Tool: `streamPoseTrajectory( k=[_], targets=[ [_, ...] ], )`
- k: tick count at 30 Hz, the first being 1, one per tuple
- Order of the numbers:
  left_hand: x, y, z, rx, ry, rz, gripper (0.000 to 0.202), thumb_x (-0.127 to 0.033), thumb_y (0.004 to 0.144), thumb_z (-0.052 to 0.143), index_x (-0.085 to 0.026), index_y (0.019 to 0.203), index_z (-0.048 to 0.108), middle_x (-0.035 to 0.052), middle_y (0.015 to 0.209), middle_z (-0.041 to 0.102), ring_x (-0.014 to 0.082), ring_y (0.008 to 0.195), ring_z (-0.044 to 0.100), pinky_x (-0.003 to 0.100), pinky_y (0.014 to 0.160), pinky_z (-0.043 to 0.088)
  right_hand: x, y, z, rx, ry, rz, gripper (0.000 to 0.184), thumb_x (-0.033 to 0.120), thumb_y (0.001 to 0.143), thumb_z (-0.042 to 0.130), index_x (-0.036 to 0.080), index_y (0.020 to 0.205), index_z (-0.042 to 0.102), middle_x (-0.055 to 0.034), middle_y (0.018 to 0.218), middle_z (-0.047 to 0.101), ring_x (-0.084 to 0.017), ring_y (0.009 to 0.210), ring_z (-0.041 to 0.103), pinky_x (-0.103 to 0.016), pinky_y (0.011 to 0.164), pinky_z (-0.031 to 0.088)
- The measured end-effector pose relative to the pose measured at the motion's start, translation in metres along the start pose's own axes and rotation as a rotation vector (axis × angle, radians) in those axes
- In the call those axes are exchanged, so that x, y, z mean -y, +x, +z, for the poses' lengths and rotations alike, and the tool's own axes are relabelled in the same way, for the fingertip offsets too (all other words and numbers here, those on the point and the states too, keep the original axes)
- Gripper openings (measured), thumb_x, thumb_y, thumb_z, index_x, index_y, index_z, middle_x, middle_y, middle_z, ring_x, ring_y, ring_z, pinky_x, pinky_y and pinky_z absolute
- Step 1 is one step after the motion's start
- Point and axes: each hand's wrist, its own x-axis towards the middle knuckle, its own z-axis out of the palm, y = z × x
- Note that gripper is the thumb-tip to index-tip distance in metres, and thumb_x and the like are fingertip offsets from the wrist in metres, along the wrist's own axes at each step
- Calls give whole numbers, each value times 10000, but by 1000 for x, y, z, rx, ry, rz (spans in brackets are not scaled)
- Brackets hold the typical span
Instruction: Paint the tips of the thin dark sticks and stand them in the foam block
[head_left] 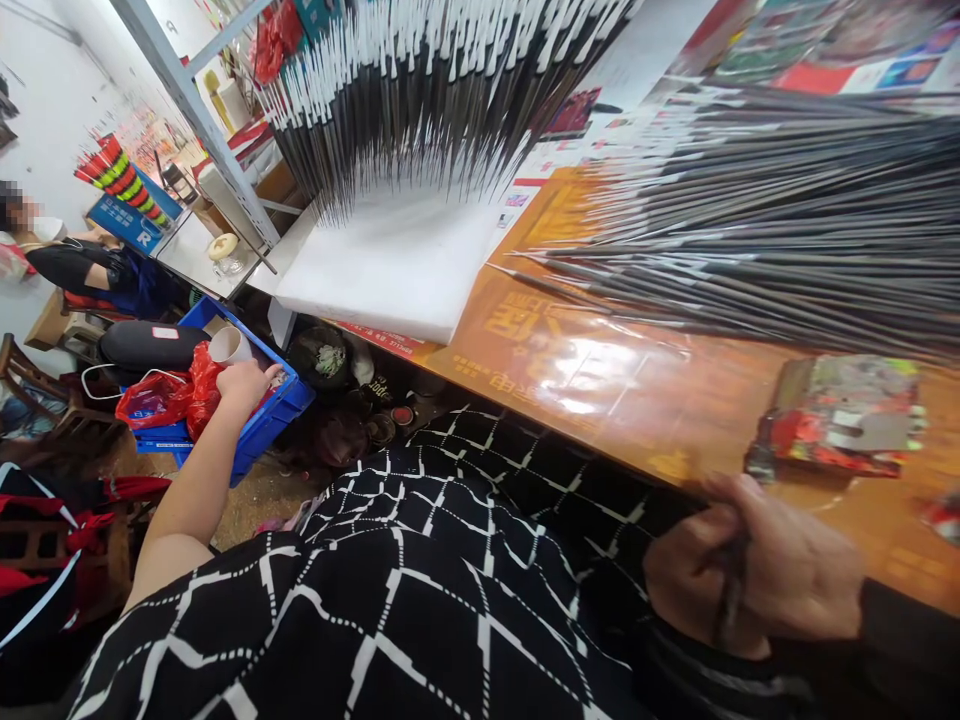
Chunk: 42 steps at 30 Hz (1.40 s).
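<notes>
My left arm stretches to the left, and my left hand (246, 386) is at the blue crate (298, 398). Its thumb sticks out to the right; the other fingers are mostly hidden. Just beyond them is a white cup (231, 345), and a red plastic bag (204, 388) lies beside the hand. Whether it grips either, I cannot tell. At the table's front edge, my right hand (799, 570) is blurred and closed around something dark and narrow. Near it lies a blurred, colourful flat packet (862, 415).
Many thin dark sticks with white ends (442, 110) stand in a white foam block (390, 270). More dark sticks (780, 220) lie across the orange tabletop (555, 370). A metal shelf post (214, 140) rises behind the crate. Another person (82, 262) sits at far left.
</notes>
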Motion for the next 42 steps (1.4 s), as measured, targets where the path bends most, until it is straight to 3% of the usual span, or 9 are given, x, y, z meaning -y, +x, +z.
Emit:
streamPoseTrajectory(
  k=[3,7,12,15,20,24,27,34,42],
  targets=[
    [-3,6,-18,-2,-1,-2,901,-862,855,229,-161,1203,674,252,1172,688,436,1136,645,517,931,510,2,3,-1,-34,4,-112,473,204,688,574,198,1143,702,-84,802,752,-246,654,683,-370,637,548],
    [-3,5,-31,51,-7,26,806,-809,898,273,-171,1139,702,227,1162,693,434,1148,638,511,957,499,8,8,-1,-2,-15,-78,422,194,723,567,183,1122,707,-89,790,745,-254,674,698,-377,655,561],
    [-36,-31,-48,-287,-91,291,641,-619,1012,238,-190,1122,701,179,1070,721,350,1062,685,440,921,524,28,31,-3,0,-29,-170,407,134,794,566,168,1179,692,-93,853,753,-215,694,712,-321,684,585],
    [-88,-60,-60,-468,-289,752,488,-511,1042,312,-229,1117,703,113,1046,743,236,974,710,336,888,532,45,47,-5,53,-9,-120,389,94,836,588,180,1206,675,-90,915,758,-207,778,730,-308,752,604],
    [-213,-95,-89,-712,-536,1461,263,-295,1024,469,-192,1167,664,72,991,737,182,909,687,307,850,545,56,58,-4,98,54,7,421,73,904,573,202,1301,632,-98,1045,748,-212,918,736,-355,832,624],
    [-305,-103,-120,-686,-408,1459,321,-179,991,461,-176,1282,596,128,1253,655,230,1070,623,365,920,533,55,61,-3,134,96,47,473,58,925,548,216,1369,593,-110,1085,732,-218,970,720,-383,847,625],
    [-345,-97,-136,-623,-261,1334,319,-133,990,413,-166,1251,593,150,1276,624,255,1076,592,387,894,518,54,63,-3,129,125,48,481,48,924,548,214,1373,595,-114,1094,728,-219,983,716,-384,847,623],
    [-363,-74,-135,-613,-268,1260,245,-123,983,427,-154,993,670,142,1053,663,261,986,584,362,822,471,57,70,-4,120,131,80,459,67,935,538,211,1367,593,-112,1093,732,-222,990,719,-400,853,627],
    [-358,-98,-125,-866,-717,1588,224,-213,969,547,-228,1126,706,68,1021,724,226,898,556,367,863,419,45,90,-22,31,-25,-87,515,73,922,552,205,1420,536,-109,1036,737,-215,946,707,-380,778,632]
  ],
)
